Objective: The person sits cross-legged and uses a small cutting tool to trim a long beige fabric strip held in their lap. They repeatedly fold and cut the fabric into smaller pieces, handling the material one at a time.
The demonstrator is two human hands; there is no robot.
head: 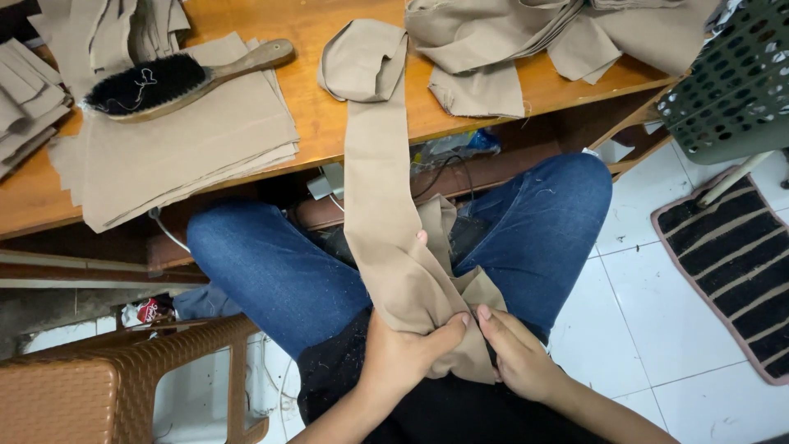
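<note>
Sitting right up against the wooden bench (329, 123), knees in blue jeans tucked under its front edge, so there's not much room between lap and bench. The only real open space is the white tiled floor (649, 279) off to the right, with a striped mat (731, 263) and a green plastic basket (731, 82) bordering it. On the left a brown woven plastic stool (115, 378) closes that side off.

The long tan fabric strip (378, 189) runs nearly straight up and down in view: its top end is folded over on the bench, it drops over the bench edge, and the lower end bunches up in the lap. So the long axis points from the person out toward the bench, leaning just slightly left at the top.

The left hand (403, 353) has its fingers clenched around the bunched lower end, thumb across the front. The right hand (514, 349) sits just beside it, fingers pinching the same cloth at its right edge.

On the bench, a stack of flat tan cloth pieces (189, 140) hangs a little past the front edge, with a black-bristled wooden brush (177, 80) lying on top, handle pointing right. More loose tan cloth (526, 41) is heaped at the far right.
</note>
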